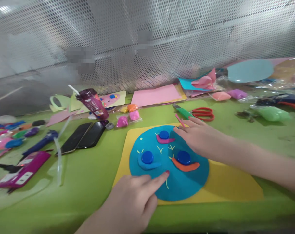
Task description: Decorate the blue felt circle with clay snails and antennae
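Note:
My left hand point(135, 201) has its index finger stretched over a round blue paper point(162, 185), the tip beside a thin pale-green clay strand point(167, 184). It holds nothing that I can see. My right hand point(196, 133) lies at the paper's upper right edge, its fingers around a thin pink stick point(179, 119) that pokes out; its lower end is hidden. Three clay snails with blue bottle-cap shells are on the paper: a light-blue snail point(147, 166), a magenta snail point(165, 140) and an orange snail point(188, 167). Yellow paper point(230, 185) lies underneath.
Red-and-green scissors point(203, 113) lie just beyond my right hand. Bagged pink clay point(122, 121), two dark phones point(92, 136), a tilted drink cup point(92, 103) and a magenta box with a cable point(24, 170) are to the left. A perforated metal panel point(137, 48) rises behind.

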Demonstrator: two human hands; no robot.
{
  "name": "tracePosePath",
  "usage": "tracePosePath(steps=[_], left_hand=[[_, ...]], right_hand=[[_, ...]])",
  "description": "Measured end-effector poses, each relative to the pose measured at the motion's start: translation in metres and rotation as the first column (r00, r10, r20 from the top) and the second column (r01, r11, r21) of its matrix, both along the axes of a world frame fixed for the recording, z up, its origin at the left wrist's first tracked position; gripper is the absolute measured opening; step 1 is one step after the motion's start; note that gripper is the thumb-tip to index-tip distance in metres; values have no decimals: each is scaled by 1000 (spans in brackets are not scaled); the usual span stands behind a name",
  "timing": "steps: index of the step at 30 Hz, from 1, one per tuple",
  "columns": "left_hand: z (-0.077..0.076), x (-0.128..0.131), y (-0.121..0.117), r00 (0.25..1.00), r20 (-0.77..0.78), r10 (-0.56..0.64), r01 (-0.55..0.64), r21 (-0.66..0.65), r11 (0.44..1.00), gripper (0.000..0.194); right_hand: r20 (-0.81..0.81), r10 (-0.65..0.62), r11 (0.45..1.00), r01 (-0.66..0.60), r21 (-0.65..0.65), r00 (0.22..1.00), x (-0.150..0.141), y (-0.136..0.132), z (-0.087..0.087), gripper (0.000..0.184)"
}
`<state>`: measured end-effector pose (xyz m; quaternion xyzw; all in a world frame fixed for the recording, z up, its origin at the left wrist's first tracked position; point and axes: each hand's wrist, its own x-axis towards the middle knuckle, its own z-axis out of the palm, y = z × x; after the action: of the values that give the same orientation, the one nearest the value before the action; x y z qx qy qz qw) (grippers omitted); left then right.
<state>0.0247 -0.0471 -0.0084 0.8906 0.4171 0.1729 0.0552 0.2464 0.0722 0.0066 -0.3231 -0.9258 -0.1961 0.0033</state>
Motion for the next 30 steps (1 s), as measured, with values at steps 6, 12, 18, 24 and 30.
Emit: tracePosePath(steps=[6,12,18,24,30], left_hand=[[28,0,23,988,123,88,-65,-181,981,54],[49,15,84,827,552,108,98,-331,939,66],[43,34,118,673,717,181,67,-302,951,67],[31,37,127,553,810,195,88,-290,953,62],[24,38,128,514,818,256,90,-349,933,48]], right_hand=[[-336,-1,998,-23,-67,942,-13,4,12,26],[-766,141,904,-398,-159,627,-25,10,18,21],[-924,-77,892,-389,-231,373,-20,17,20,23],[-942,-25,954,-273,-122,335,-31,15,23,12],[-927,104,973,-230,20,359,-36,18,16,10]])
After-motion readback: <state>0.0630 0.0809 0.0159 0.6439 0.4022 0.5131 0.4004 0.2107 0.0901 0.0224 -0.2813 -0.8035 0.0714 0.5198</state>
